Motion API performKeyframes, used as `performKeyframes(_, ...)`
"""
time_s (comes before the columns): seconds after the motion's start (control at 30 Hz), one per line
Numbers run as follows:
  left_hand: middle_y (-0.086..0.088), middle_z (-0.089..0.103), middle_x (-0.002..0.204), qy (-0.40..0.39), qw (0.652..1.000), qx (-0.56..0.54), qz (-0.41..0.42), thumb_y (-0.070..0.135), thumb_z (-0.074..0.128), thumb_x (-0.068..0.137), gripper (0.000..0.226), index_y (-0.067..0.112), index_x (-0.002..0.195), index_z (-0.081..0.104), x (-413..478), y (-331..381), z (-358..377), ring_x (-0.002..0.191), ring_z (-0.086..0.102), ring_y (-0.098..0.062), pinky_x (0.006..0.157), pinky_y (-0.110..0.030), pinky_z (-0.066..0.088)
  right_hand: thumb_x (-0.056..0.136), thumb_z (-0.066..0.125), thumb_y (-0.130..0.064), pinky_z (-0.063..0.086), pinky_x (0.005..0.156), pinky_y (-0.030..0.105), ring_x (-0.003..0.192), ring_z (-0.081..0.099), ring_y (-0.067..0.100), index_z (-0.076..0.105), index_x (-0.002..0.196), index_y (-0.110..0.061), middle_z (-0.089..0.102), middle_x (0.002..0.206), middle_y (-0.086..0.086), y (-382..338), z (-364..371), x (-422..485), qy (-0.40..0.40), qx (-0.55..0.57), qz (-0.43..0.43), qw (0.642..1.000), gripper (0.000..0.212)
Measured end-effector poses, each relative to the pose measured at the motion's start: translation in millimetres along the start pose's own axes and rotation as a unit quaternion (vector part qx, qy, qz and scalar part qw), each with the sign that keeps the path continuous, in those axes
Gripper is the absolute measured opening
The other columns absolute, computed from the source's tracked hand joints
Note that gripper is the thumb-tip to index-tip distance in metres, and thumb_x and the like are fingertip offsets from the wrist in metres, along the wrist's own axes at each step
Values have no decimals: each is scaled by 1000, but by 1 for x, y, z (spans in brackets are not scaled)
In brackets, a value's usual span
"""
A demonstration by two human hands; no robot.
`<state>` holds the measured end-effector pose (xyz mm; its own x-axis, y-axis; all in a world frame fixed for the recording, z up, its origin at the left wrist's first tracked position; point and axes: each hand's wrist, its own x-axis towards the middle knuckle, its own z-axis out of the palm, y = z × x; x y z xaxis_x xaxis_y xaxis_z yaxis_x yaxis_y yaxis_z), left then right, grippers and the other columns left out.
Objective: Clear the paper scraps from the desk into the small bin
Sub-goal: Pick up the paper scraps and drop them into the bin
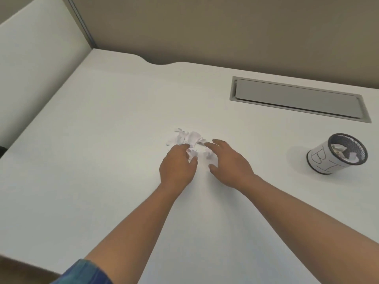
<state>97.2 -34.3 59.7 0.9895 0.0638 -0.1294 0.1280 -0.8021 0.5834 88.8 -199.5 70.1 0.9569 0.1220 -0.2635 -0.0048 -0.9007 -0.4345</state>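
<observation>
small bin [322, 160]: crumpled paper [336, 149] inside | left hand [177, 167] pinches scraps [192, 137] | right hand [229, 160] spread beside them

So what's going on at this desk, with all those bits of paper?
A person is gathering a small heap of paper scraps in the middle of the white desk. The left hand pinches a few of them, while the right hand, fingers straight, reaches in beside the heap. The small bin stands off to the right, apart from the heap, with some paper already inside. The heap itself is not yet binned.
</observation>
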Motion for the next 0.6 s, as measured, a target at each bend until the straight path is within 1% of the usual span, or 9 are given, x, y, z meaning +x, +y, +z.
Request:
performKeyframes(0.07,5,65,111,-15,1000,10,-7,40,58,91,39,26,127,61,6,1,4,102,63,-18,80,-31,51,90,57,-29,49,90,35,126,52,17,33,147,-41,23,158,-14,-1,3,6,-16,-41,-4,999,62)
performKeyframes(0.13,5,66,109,-35,999,16,-16,38,58,91,32,28,120,66,6,3,7,100,64,-19,81,-34,53,91,55,-27,48,90,34,124,53,18,46,140,-35,34,153,-11,1,6,9,-25,-67,3,997,50)
performKeyframes(0.2,7,67,102,-42,999,22,-17,39,58,92,22,30,107,71,1,4,11,94,65,-18,77,-34,54,92,53,-24,50,86,34,115,58,21,61,125,-29,52,135,-6,6,8,7,-12,-64,14,998,35)
performKeyframes(0.27,8,65,100,-40,999,13,-17,41,58,92,19,28,99,71,-6,6,13,90,64,-16,73,-32,52,90,51,-21,51,80,35,102,61,24,69,111,-26,62,114,-2,12,7,2,-1,-61,32,998,28)
performKeyframes(0.33,10,61,100,-28,999,-21,-13,39,61,92,16,27,97,70,-14,8,15,87,60,-13,70,-29,47,88,53,-22,52,75,35,94,62,24,71,101,-25,64,101,-3,19,6,-6,2,-68,46,997,23)
performKeyframes(0.4,10,56,100,0,997,-76,-1,34,66,90,11,25,94,71,-23,11,14,87,58,-11,70,-29,47,87,57,-28,50,70,32,89,63,22,71,93,-26,64,96,-8,25,4,-14,6,-71,51,996,15)
performKeyframes(0.5,10,51,108,40,985,-166,6,27,73,85,3,29,83,71,-37,18,11,104,55,-10,80,-29,49,85,64,-35,48,66,30,83,63,18,68,80,-26,65,91,-12,32,0,-25,4,-58,59,997,11)
performKeyframes(0.57,14,53,118,21,974,-223,-17,28,74,84,11,33,77,68,-46,25,10,110,54,-4,84,-23,48,84,64,-34,50,68,32,83,63,19,67,79,-24,65,91,-11,37,-2,-33,7,-46,67,997,12)
performKeyframes(0.6,16,56,119,3,967,-251,-36,28,75,84,13,34,75,68,-50,29,9,108,57,0,81,-17,47,85,63,-32,51,70,33,84,62,19,65,81,-23,63,93,-10,39,-2,-36,14,-38,66,997,11)
